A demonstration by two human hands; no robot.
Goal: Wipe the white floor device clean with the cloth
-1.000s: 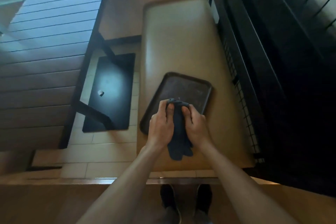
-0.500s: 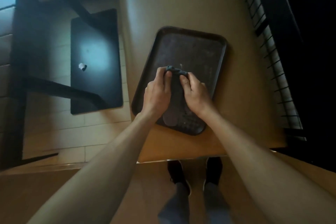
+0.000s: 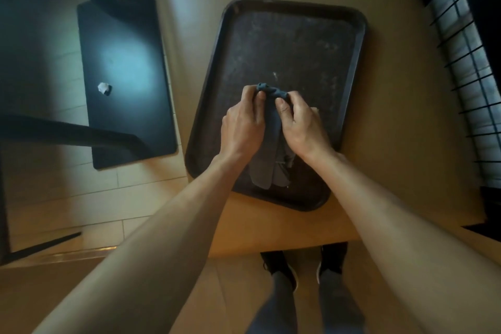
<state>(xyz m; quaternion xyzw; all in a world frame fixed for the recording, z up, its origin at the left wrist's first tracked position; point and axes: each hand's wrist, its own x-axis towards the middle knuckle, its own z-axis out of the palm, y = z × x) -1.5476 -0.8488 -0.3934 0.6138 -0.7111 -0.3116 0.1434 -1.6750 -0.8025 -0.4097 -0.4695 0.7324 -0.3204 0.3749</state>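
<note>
A dark blue-grey cloth (image 3: 268, 149) hangs between my two hands above a dark rectangular tray (image 3: 292, 43). My left hand (image 3: 241, 127) pinches the cloth's top edge with thumb and fingers. My right hand (image 3: 301, 127) pinches the same edge just beside it. The cloth's lower part drapes down onto the near end of the tray. The tray's surface looks smudged and speckled. No white floor device shows in this view.
The tray lies on a tan bench or table top (image 3: 393, 116). A black table base plate (image 3: 127, 76) with a small white scrap (image 3: 104, 88) sits on the tiled floor at left. A black wire grille (image 3: 466, 62) runs along the right. My shoes (image 3: 306, 266) stand below the bench edge.
The view has tilted down and closer to the tray. My hands, still holding the cloth, have shifted from the tray's near edge to over its middle.
</note>
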